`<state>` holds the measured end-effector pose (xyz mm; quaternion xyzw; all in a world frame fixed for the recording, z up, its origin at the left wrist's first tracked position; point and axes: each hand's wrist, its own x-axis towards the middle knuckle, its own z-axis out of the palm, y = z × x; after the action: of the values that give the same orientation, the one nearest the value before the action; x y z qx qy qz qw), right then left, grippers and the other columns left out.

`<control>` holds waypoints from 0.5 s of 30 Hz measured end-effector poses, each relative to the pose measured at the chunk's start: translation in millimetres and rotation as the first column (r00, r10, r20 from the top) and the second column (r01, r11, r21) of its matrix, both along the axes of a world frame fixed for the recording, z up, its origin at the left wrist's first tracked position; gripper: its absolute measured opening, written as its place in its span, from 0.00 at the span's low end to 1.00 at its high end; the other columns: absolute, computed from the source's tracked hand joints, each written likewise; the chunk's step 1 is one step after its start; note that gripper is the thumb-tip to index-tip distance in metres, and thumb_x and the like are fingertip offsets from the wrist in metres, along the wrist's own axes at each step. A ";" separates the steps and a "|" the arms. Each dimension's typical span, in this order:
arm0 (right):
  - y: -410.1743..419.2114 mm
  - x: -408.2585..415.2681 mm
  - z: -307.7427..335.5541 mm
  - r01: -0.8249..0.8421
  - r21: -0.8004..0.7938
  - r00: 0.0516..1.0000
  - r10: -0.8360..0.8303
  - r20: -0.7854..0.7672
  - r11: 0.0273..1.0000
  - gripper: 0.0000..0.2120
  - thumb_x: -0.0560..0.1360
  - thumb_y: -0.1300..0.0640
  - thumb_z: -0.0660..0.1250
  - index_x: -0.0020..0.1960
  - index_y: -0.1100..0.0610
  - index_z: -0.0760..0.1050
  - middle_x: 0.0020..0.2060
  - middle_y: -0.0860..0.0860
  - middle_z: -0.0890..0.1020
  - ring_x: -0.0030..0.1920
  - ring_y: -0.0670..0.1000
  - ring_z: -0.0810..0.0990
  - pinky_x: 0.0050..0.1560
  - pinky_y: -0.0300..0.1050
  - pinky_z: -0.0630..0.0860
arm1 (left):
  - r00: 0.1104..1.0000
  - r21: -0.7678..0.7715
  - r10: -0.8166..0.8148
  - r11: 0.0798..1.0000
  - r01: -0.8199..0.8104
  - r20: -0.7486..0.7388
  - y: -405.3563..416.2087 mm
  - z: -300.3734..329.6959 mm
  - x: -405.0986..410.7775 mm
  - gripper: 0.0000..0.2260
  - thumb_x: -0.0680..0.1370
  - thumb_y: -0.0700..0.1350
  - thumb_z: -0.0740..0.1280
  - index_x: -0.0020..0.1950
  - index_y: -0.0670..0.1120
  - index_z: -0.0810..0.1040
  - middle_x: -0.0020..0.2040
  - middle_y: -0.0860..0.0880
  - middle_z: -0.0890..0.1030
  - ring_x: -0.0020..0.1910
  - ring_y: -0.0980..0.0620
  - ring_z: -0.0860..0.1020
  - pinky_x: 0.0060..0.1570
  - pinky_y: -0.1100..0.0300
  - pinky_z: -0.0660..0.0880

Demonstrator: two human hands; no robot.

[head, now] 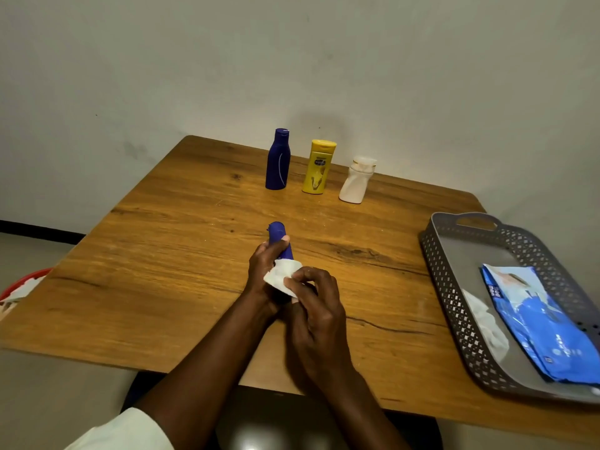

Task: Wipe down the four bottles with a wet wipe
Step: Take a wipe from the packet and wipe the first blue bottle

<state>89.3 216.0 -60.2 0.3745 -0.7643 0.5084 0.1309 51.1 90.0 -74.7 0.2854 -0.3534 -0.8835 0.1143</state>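
The left hand (264,266) gripped a small blue bottle (280,237) above the middle of the wooden worktop (162,254), its fingers curled round the body and the thumb laid across the upper part, the cap end pointing away from the person. The right hand (313,298) pinched a white wet wipe (281,275) against the lower part of that bottle, its fingers bent round the folded cloth. At the far edge of the worktop, well apart from the hands, three more bottles stood upright in a row: a tall blue bottle (278,160), a yellow bottle (318,167) just beside it, and a white bottle (356,180) at the right end. On the right side sat a grey perforated tray (441,254) holding a blue pack of wipes (548,326) and a crumpled white wipe (487,323). A red basket (19,282) showed past the left edge.
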 end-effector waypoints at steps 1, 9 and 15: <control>0.9 0.2 1.8 0.008 -0.076 0.994 0.000 0.106 0.997 0.14 0.75 0.63 0.58 0.55 0.60 0.79 0.55 0.50 0.75 0.59 0.46 0.74 0.57 0.37 0.73 | 1.000 0.047 -0.018 0.999 0.017 0.019 0.7 1.6 0.3 0.16 0.64 0.52 0.74 0.39 0.46 0.69 0.33 0.47 0.66 0.28 0.50 0.69 0.31 0.58 0.68; 3.1 -16.0 37.4 0.227 -0.319 0.796 0.014 0.606 0.920 0.15 0.78 0.68 0.58 0.52 0.54 0.79 0.52 0.48 0.78 0.52 0.39 0.77 0.45 0.32 0.76 | 0.988 0.176 0.115 0.976 -0.131 0.098 -0.9 19.6 -7.1 0.12 0.76 0.53 0.64 0.46 0.45 0.72 0.34 0.48 0.71 0.30 0.52 0.70 0.27 0.63 0.70; -18.6 -21.3 39.8 0.086 -0.069 0.996 -0.086 0.009 0.994 0.15 0.76 0.64 0.58 0.60 0.64 0.77 0.57 0.56 0.75 0.61 0.48 0.72 0.60 0.37 0.71 | 0.996 0.345 0.089 0.934 -0.089 0.016 5.8 31.6 -12.3 0.13 0.75 0.51 0.64 0.45 0.41 0.78 0.34 0.43 0.81 0.28 0.47 0.81 0.28 0.60 0.77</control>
<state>68.0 197.4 -20.4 0.3349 -0.7619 0.5297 0.1635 38.8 95.8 -43.1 0.3168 -0.1798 -0.9256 0.1025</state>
